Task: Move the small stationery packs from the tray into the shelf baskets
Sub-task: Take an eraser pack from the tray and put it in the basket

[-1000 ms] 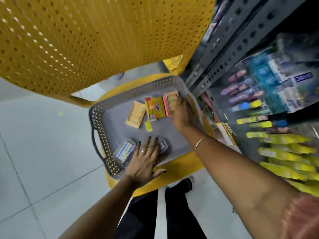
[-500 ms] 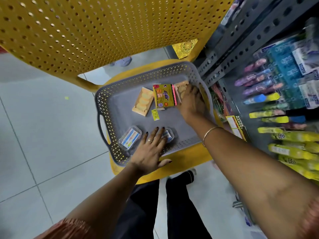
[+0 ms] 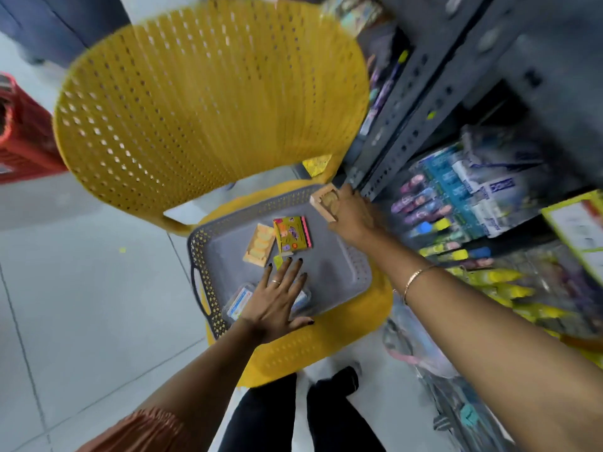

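While the right hand (image 3: 350,216) grips one tan pack (image 3: 325,201) of pale round pieces, lifted over the tray's 1 o'clock corner beside the grey shelf upright (image 3: 404,132), the left hand (image 3: 277,296) lies flat with fingers spread wide on the tray's near edge, holding nothing.

Grey perforated tray (image 3: 346,272) sits on the seat of a yellow perforated chair (image 3: 202,109).

Count inside tray:
- 1 tan pack of yellow-white pieces (image 3: 259,245), at 11 o'clock from the left hand.
- 1 yellow-green pack with pink edge (image 3: 292,237), just right of it, touching or nearly so. Printing on it blurred, unreadable.
- 1 small yellow tag (image 3: 278,261) at the left fingertips.
- 2 clear blister packs under the left hand: one with a blue-white card (image 3: 239,300) at 9 o'clock of the palm, one (image 3: 301,300) at 3 o'clock, mostly covered.

Shelf at 3 o'clock: blue-and-white boxes (image 3: 483,194), lettering too smeared to read; rows of pink, purple and yellow markers (image 3: 434,216), count not possible through motion blur. Red crate (image 3: 23,138) at 9 o'clock on the floor.

Ring on left hand; thin bangle (image 3: 416,277) on right wrist.
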A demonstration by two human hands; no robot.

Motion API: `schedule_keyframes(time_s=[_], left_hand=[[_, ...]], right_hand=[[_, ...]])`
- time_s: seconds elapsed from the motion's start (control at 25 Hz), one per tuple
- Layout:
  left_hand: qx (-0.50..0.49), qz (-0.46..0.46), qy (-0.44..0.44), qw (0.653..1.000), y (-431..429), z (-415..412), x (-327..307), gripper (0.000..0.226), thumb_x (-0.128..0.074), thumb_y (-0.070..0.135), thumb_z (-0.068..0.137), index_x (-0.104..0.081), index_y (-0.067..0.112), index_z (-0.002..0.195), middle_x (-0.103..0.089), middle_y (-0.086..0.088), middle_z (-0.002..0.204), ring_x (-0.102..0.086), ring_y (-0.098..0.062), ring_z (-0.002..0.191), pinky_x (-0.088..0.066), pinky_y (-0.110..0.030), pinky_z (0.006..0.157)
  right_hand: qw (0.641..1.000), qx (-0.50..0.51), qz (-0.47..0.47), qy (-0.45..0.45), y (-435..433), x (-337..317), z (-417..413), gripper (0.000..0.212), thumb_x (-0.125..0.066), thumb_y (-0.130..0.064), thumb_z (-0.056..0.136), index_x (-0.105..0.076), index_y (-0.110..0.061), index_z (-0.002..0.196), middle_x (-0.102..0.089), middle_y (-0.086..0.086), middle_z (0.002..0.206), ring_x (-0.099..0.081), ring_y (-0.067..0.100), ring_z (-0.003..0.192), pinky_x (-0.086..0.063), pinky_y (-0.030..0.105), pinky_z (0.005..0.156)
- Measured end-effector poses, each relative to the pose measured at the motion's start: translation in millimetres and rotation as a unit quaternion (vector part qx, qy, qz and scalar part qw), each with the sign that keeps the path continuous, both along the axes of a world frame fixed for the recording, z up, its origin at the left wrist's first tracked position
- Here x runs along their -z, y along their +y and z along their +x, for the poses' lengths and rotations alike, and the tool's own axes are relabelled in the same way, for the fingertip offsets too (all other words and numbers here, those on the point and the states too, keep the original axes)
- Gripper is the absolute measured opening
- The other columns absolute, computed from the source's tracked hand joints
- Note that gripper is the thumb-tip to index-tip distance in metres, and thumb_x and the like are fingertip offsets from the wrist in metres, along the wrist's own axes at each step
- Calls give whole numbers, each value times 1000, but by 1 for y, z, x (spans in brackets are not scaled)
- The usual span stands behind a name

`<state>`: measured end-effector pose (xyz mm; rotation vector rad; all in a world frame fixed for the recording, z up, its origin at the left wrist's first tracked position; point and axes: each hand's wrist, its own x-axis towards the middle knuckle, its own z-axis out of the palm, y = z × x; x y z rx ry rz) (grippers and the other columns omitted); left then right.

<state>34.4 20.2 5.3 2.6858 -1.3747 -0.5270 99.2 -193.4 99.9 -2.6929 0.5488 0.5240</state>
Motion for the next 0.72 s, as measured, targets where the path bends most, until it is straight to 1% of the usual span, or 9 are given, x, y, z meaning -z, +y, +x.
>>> schedule_keyframes(time_s=[0.08, 0.12, 0.2, 0.28, 0.36, 0.44, 0.52, 0.6, 0.72], left_hand=[[15, -10, -10, 1000, -8, 21, -25, 90, -15, 75, 85, -45, 6, 134, -39, -19, 143, -23, -33, 136, -24, -56, 107], [25, -18, -23, 999, -15, 34, -43, 90, -15, 75, 84, -43, 5, 134, -40, -19, 143, -24, -33, 136, -24, -55, 105], [40, -37, -52, 997, -27, 57, -75, 90, -17, 75, 84, -39, 5, 135, -37, -19, 144, -27, -33, 135, -33, -55, 103], [67, -67, -84, 992, -47, 78, -117, 88, -22, 74, 85, -43, 4, 135, -37, -19, 145, -29, -34, 135, -37, -56, 101], [97, -102, -130, 982, -70, 96, -159, 85, -29, 71, 83, -50, 3, 130, -42, -19, 142, -35, -34, 132, -37, -52, 101], [129, -124, -170, 969, -101, 109, -205, 83, -33, 68, 80, -54, 2, 126, -45, -19, 140, -39, -34, 129, -30, -47, 104], [160, -148, -206, 954, -132, 113, -240, 83, -34, 67, 81, -53, 1, 128, -44, -19, 140, -40, -33, 129, -23, -44, 104], [195, -173, -220, 940, -163, 108, -266, 84, -31, 67, 84, -49, 1, 131, -43, -18, 140, -39, -32, 130, -21, -42, 105], [226, -175, -222, 932, -209, 97, -294, 87, -28, 69, 83, -43, 0, 135, -40, -19, 143, -35, -33, 133, -21, -43, 108]], right_hand=[[1000, -16, -3, -22, -6, -52, 1, 58, -69, -23, 79, -37, -5, 124, -49, 20, 132, -50, 37, 120, -45, 42, 90], [999, -22, -15, -39, -11, -83, 1, 56, -68, -24, 80, -38, -5, 123, -50, 19, 131, -51, 37, 119, -45, 42, 88], [997, -21, -31, -63, -17, -138, -3, 55, -69, -27, 79, -40, -7, 121, -52, 17, 128, -53, 36, 116, -46, 41, 84], [994, -12, -49, -95, -26, -196, -5, 55, -70, -34, 77, -43, -10, 118, -57, 16, 125, -57, 34, 113, -47, 39, 81], [988, 7, -64, -140, -35, -251, -10, 52, -66, -45, 78, -47, -12, 112, -62, 15, 120, -60, 33, 108, -47, 38, 78], [980, 33, -70, -185, -50, -308, -26, 49, -60, -50, 80, -48, -11, 107, -63, 15, 114, -60, 33, 104, -43, 37, 71], [978, 46, -86, -187, -67, -350, -43, 46, -61, -40, 80, -47, -10, 112, -61, 13, 115, -58, 32, 105, -40, 36, 71], [975, 74, -104, -184, -89, -375, -61, 46, -63, -33, 78, -46, -12, 116, -61, 10, 117, -58, 30, 104, -38, 34, 71], [968, 129, -115, -185, -128, -386, -94, 48, -64, -39, 77, -47, -13, 115, -62, 9, 115, -60, 29, 102, -38, 33, 73]])
